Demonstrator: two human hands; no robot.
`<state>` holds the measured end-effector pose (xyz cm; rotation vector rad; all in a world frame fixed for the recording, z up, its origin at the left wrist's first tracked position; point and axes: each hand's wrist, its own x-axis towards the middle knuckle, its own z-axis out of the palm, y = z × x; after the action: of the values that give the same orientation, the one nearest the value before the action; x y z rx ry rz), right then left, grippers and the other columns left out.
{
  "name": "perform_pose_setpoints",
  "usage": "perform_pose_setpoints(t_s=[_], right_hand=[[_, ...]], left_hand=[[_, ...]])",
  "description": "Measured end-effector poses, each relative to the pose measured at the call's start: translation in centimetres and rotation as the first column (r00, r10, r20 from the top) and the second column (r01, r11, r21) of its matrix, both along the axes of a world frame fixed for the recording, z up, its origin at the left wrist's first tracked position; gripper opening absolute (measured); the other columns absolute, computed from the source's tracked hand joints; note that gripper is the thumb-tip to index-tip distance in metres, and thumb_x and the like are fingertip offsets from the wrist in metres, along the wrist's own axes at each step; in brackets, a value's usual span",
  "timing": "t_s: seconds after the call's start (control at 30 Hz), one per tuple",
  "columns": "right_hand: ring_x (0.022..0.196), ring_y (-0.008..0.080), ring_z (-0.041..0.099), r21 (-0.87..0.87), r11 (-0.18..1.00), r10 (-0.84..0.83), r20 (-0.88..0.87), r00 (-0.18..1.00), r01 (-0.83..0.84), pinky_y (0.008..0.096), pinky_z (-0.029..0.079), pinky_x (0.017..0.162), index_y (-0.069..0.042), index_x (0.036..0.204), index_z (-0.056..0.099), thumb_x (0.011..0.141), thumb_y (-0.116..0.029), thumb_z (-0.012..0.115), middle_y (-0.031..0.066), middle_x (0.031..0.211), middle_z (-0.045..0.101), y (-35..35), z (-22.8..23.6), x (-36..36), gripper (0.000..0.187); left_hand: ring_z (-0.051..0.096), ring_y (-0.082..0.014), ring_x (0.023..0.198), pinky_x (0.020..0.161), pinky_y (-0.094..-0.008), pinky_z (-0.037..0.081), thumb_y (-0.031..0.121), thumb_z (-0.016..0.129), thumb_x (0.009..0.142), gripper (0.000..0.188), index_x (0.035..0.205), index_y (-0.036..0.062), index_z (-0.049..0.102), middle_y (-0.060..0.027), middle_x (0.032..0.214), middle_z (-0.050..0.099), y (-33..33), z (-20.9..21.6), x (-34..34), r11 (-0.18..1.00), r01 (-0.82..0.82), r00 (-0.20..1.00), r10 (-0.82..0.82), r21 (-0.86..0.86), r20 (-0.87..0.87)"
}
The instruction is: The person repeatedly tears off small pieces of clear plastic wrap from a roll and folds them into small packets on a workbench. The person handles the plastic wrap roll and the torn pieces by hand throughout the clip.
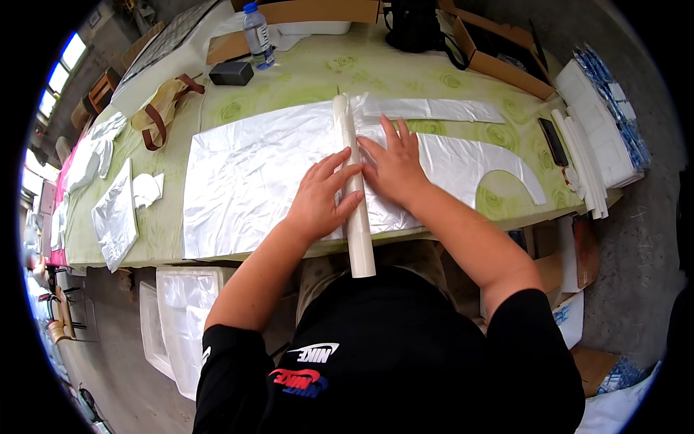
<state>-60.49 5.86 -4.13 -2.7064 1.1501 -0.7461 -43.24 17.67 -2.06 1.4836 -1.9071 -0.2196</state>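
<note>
Roll (359, 242) lay across the silvery sheet (242, 177), far end near the sheet's far edge, near end sticking out past the table's near edge toward the body. Sheet was spread flat on both sides of it, creased, on the green tablecloth (303, 72). Right part of sheet ran out to a curved strap; a straight strip (441, 109) lay above that, join to the sheet not clear.

Left hand (318, 192) was half open, fingers spread and laid over the roll, thumb on it lower down; not wrapped round it. Right hand (396, 168) was open, fingers fanned over the sheet just right of the roll, thumb side against the roll. Neither had a closed grip; whether the right palm pressed down, couldn't tell.

Step in hand, my read: lining up or turning the roll on the sheet, somewhere midway. Couldn't tell whether film was wound on or coming off, nor which way it turned.

Next move probably called for even pressure from both hands, roll kept square to the sheet, and creases by the right fingers smoothed. Risk: uneven push would likely skew the roll or bunch the thin film.

Bottle (259, 37) and phone (553, 142) sat well apart from the hands.
</note>
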Motion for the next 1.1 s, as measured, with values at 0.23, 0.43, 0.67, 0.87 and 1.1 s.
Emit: perform_pose_setpoints(t_s=[0.23,0.43,0.67,0.87,1.1], right_hand=[[0.154,0.0404,0.013,0.213,0.847,-0.395,-0.362,0.845,0.487,0.0645,0.014,0.121,-0.033,0.150,0.048,0.096,-0.056,0.051,0.0088,0.168,0.018,-11.7,1.9,-0.5,0.059],[0.152,0.0402,0.020,0.245,0.283,-0.749,-0.547,0.373,0.927,0.0626,0.019,0.120,-0.032,0.157,0.036,0.095,-0.067,0.042,0.0117,0.168,0.019,-19.0,4.3,-17.5,0.071],[0.148,0.0429,0.025,-0.002,0.750,-0.655,-0.136,0.743,0.661,0.0612,0.024,0.117,-0.027,0.152,0.046,0.092,-0.059,0.057,0.0170,0.164,0.025,-16.9,1.5,-22.3,0.068],[0.150,0.0375,0.023,0.132,0.933,-0.281,-0.313,0.907,0.334,0.0605,0.021,0.119,-0.021,0.149,0.049,0.089,-0.055,0.064,0.0166,0.163,0.029,-6.0,2.7,-9.3,0.070],[0.150,0.0362,0.027,0.152,0.959,-0.218,-0.148,0.965,0.240,0.0630,0.018,0.119,-0.010,0.150,0.044,0.087,-0.042,0.067,0.0088,0.159,0.038,-5.9,1.3,-6.6,0.075]], left_hand=[[0.045,-0.0365,0.137,0.114,-0.0476,0.036,0.030,0.071,0.087,0.047,0.130,0.0117,0.066,-0.0135,0.149,0.050,0.1,0.5,-0.3,0.998,-0.029,0.999,0.030,0.060,-0.016],[0.047,-0.0356,0.136,0.114,-0.0471,0.037,0.028,0.073,0.085,0.046,0.128,0.0105,0.067,-0.0135,0.149,0.051,0.0,0.2,-0.4,0.999,-0.023,0.998,0.025,0.039,-0.049],[0.049,-0.0376,0.133,0.111,-0.0473,0.041,0.025,0.073,0.083,0.046,0.126,0.0093,0.067,-0.0139,0.148,0.052,0.0,0.2,-0.4,0.999,-0.038,0.999,0.039,0.004,-0.035],[0.050,-0.0378,0.131,0.110,-0.0466,0.042,0.018,0.068,0.082,0.042,0.124,0.0119,0.069,-0.0149,0.147,0.051,0.5,0.3,-0.1,0.997,-0.074,0.990,0.076,0.021,-0.121],[0.051,-0.0374,0.130,0.111,-0.0449,0.042,0.018,0.062,0.084,0.043,0.126,0.0188,0.069,-0.0154,0.149,0.049,0.8,0.3,0.2,0.991,-0.074,0.990,0.086,0.114,-0.110]])
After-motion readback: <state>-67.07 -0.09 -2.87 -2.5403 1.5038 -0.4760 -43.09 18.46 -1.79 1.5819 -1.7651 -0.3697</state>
